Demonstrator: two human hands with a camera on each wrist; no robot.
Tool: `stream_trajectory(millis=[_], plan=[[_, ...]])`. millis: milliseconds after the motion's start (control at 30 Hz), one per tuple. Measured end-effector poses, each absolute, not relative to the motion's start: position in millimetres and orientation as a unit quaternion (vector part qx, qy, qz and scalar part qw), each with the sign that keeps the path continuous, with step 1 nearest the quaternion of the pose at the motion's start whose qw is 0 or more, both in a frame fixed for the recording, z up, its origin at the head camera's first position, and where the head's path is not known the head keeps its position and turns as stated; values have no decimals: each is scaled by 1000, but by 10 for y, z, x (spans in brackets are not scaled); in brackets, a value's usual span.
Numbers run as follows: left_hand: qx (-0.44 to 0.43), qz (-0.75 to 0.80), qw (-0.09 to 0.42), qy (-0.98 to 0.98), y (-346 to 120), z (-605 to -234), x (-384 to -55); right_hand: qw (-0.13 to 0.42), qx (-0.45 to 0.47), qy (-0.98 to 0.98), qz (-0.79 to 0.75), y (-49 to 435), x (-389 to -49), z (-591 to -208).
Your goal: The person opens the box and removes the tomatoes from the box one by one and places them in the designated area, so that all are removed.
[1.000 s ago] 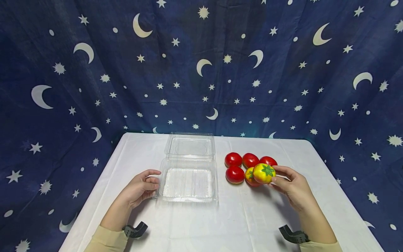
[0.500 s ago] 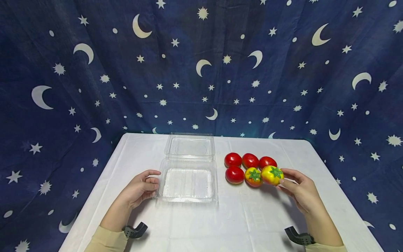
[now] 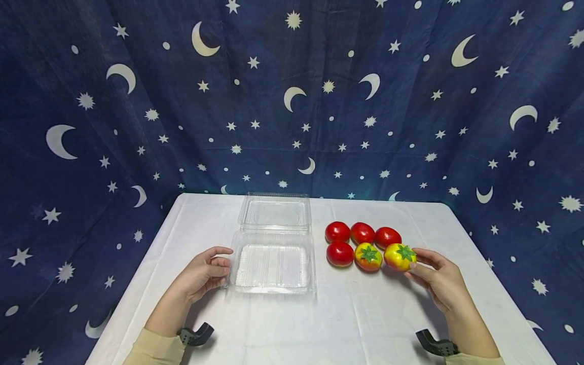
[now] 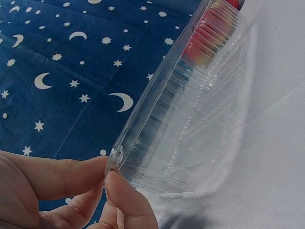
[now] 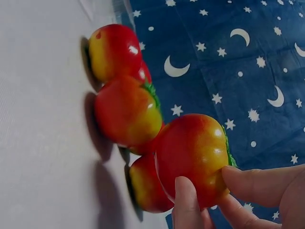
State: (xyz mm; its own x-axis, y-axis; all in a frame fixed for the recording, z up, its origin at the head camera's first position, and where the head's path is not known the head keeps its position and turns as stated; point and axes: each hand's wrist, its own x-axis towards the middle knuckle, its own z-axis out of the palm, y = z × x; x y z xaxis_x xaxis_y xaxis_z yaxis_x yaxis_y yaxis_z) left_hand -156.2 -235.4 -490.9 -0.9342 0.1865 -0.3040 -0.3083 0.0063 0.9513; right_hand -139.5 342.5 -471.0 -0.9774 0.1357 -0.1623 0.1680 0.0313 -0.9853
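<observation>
My left hand (image 3: pixel 207 274) pinches the left rim of a clear plastic clamshell container (image 4: pixel 190 138) between thumb and forefinger. The container lies with its lid (image 3: pixel 275 211) folded back away from me, and its ribbed base (image 3: pixel 274 266) holds nothing. On the right, my right hand (image 3: pixel 440 279) grips a yellow and red tomato (image 5: pixel 190 157), its green leafy top (image 3: pixel 405 251) facing up and toward the hand. This tomato is at the right end of the front row, close over the table. Beside it sits another leafy-topped tomato (image 3: pixel 368 257), with a red tomato (image 3: pixel 339 253) further left.
Behind the front row stand a left red tomato (image 3: pixel 337 231), a middle one (image 3: pixel 362 232) and a right one (image 3: pixel 388 237). A white cloth covers the table (image 3: pixel 301 329). A dark blue curtain (image 3: pixel 264 101) with moons and stars hangs behind it.
My right hand has carried its tomato rightward and down, from overlapping the neighbouring leafy-topped tomato to a spot beside it. The left hand and container have stayed put.
</observation>
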Motion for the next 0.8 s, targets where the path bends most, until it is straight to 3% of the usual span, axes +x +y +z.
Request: stream_trajectory(millis=[800], plan=[[-47,710,179,680,-2361,-4913,-1556,56,184,747,-637,3469,-1487,-4914]])
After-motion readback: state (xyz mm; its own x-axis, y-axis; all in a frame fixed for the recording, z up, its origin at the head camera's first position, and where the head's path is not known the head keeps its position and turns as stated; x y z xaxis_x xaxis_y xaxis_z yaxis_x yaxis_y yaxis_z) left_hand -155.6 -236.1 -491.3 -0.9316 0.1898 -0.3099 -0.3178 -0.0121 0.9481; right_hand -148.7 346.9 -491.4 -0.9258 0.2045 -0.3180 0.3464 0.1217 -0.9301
